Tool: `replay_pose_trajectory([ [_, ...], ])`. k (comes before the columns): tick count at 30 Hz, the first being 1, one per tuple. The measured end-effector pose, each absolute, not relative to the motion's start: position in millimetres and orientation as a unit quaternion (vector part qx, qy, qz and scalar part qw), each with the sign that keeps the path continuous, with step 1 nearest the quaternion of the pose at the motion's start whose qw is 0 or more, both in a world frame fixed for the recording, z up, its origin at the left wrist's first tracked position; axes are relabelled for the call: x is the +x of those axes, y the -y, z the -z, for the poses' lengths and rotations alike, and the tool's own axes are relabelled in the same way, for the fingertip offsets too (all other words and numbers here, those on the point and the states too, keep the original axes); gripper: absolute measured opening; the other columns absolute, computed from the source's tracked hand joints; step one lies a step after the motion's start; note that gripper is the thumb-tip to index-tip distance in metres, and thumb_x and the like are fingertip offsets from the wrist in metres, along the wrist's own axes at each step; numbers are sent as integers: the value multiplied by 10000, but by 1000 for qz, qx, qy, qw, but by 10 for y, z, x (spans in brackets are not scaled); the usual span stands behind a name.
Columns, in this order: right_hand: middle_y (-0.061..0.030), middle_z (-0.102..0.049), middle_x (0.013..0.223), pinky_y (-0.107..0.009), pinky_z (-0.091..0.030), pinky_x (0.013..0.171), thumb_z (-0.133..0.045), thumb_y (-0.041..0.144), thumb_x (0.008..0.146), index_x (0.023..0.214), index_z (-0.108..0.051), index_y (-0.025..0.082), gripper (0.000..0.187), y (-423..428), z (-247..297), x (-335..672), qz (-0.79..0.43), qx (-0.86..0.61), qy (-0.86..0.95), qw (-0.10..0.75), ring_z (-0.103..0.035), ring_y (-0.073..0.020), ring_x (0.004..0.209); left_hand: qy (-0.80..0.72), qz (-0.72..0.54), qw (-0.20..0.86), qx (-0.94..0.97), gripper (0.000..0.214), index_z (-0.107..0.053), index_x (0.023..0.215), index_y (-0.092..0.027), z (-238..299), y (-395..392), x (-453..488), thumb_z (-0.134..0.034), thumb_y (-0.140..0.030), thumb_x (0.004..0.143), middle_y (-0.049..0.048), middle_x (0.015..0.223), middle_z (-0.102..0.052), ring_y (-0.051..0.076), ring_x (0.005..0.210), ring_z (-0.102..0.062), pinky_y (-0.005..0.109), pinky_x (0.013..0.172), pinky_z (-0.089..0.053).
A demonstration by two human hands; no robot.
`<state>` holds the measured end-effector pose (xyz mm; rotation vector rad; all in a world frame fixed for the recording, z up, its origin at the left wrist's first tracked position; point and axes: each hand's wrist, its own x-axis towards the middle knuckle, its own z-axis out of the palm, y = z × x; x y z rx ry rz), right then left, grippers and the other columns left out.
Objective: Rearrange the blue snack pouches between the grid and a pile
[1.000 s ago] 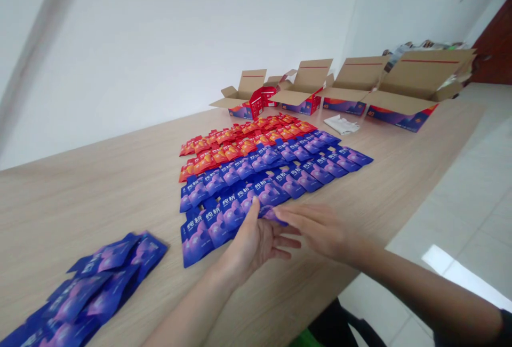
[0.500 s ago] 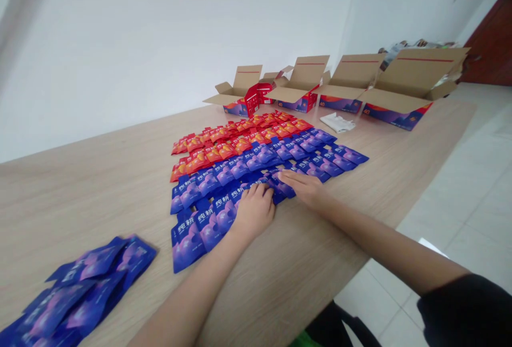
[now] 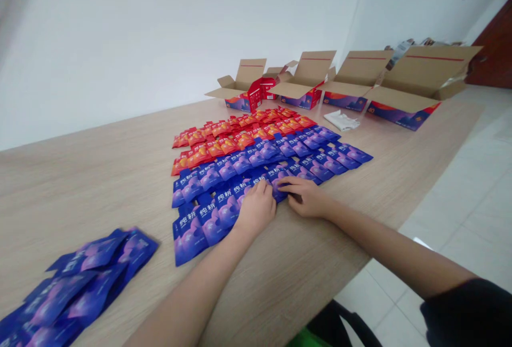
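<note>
Overlapping purple-blue pouches (image 3: 210,226) with white lettering lie in two rows across the table. Over the middle of the front row rests my left hand (image 3: 258,207), palm down, its bent fingers lying on a pouch; its fingertips partly hide the pouches beneath. Just to its right, my right hand (image 3: 307,198) touches the lower part of a neighbouring purple pouch (image 3: 277,176) with its fingertips. A gap shows between its forefinger and the fingers below, and no pouch is lifted. Behind lie two rows of red-orange pouches (image 3: 228,146).
A loose pile of purple pouches (image 3: 90,283) lies at the near left. Open cartons (image 3: 400,112) with raised flaps stand along the far side. A crumpled white cloth or bag (image 3: 341,120) lies before them. The table (image 3: 256,293) ends at the right, above a tiled floor.
My right hand has drawn slightly toward me, its fingers going from flat to more bent. The left hand stays over the front row. The view has shifted slightly.
</note>
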<state>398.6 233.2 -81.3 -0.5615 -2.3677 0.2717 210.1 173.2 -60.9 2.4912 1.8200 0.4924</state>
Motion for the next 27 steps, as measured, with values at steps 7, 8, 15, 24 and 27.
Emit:
replay_pose_trajectory([
  [7,-107,-627,1064,-428,-530,916,-536,59,761,927,-633,187,230,-2369,780,3939,-126,-230,904,339,-608,-252,1045,-565,-218,-1,796,218,-596,1085,-154,465,-1646,2031,-453,-150,921,109,1155,-561,221,1116,-550,379,1014,-480],
  [8,-114,-612,1084,-441,-520,927,-540,64,761,931,-629,188,228,-2368,770,3941,-117,-225,904,345,-594,-261,1066,-565,-227,-3,793,227,-597,1099,-152,407,-1601,1999,-453,-154,923,108,1162,-563,220,1126,-544,372,1018,-478],
  [15,-127,-594,1177,-477,-490,977,-520,97,829,1115,-614,194,316,-2306,786,3979,-74,-222,908,348,-566,-275,1136,-617,-217,-53,754,250,-633,1087,-162,31,-983,1278,-447,-192,923,116,1215,-565,251,1132,-551,426,1007,-480],
  [24,-81,-645,1002,-383,-529,837,-539,67,827,996,-634,220,247,-2110,676,3962,-8,-183,900,395,-645,-230,920,-837,-69,-79,538,459,-604,1208,-123,116,260,-605,-426,-449,937,189,1205,-585,347,1179,-549,523,1047,-431],
  [27,-51,-657,934,-301,-529,753,-493,23,833,929,-623,224,258,-1837,491,3635,-63,-128,920,366,-655,-179,842,-837,-69,-64,540,496,-584,1245,-122,225,439,-887,-414,-477,943,194,1261,-580,348,1218,-535,526,1053,-424],
])
